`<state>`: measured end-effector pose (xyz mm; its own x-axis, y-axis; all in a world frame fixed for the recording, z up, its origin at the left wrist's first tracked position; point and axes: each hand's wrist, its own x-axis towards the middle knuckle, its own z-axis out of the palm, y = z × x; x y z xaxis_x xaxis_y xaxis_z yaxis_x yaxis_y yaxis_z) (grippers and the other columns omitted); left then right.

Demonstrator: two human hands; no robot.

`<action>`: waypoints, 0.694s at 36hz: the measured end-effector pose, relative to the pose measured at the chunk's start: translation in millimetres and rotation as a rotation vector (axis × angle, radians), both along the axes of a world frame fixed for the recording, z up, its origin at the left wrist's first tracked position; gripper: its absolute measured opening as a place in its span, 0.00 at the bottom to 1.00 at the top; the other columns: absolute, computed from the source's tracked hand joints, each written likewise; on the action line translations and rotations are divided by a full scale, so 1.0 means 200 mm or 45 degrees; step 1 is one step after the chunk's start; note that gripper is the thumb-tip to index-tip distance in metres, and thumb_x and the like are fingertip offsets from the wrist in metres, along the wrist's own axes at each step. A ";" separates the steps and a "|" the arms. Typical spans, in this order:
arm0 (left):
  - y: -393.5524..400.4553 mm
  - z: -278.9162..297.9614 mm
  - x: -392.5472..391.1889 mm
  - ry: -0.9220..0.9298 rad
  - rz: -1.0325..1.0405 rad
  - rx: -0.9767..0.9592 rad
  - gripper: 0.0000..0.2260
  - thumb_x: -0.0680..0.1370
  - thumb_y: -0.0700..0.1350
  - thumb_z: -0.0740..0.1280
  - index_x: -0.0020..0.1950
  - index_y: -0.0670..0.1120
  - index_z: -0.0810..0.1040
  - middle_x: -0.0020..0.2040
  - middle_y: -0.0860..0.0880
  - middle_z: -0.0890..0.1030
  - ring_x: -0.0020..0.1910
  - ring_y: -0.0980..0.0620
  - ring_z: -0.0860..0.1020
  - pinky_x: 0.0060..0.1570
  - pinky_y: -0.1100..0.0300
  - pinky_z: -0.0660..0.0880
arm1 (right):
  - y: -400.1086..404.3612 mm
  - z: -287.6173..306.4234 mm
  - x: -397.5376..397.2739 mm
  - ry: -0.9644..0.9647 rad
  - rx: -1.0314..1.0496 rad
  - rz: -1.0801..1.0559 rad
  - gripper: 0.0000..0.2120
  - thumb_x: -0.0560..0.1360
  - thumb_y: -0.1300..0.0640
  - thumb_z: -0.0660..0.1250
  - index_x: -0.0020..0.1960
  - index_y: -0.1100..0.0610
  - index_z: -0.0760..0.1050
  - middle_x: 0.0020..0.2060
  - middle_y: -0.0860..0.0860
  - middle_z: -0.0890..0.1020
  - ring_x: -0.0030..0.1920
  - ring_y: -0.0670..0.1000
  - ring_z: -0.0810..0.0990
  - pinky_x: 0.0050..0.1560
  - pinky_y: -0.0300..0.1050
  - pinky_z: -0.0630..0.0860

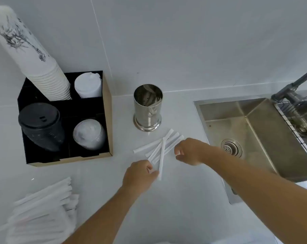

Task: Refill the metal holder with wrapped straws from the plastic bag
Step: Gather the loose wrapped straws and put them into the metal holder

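Across the pale counter (pixel 175 199), a steel sink (pixel 254 131) fills the right side, a black cup-and-lid organiser (pixel 103 131) stands far left, and the plastic bag (pixel 34 219) of wrapped straws lies at the near left, well apart from both hands. Between organiser and sink, toward the far wall, stands the metal holder (pixel 148 107), upright, with only a few straws visible inside. Just near of it, a loose fan of wrapped straws (pixel 162 147) lies crossed on the counter. The left hand (pixel 140 175) has its fingers pinched on the near ends of a few of them; the right hand (pixel 189 151) curls beside the far ends, fingers apart, clamped on nothing that I can see. The straws are thin, white and paper-sleeved, light and slippery. Because they lie splayed, a one-ended lift would likely let some slide out, perhaps rolling right into the sink; uneven ends could also catch the holder's rim.
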<state>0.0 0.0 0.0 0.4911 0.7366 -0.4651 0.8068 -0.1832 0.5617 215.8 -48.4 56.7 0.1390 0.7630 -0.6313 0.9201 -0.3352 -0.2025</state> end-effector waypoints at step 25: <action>-0.08 -0.07 0.14 0.115 -0.079 0.171 0.06 0.80 0.44 0.59 0.51 0.43 0.74 0.48 0.46 0.79 0.48 0.46 0.78 0.44 0.57 0.74 | 0.10 -0.17 0.01 -0.159 0.186 -0.046 0.17 0.79 0.59 0.61 0.67 0.51 0.74 0.62 0.52 0.76 0.61 0.56 0.76 0.60 0.50 0.76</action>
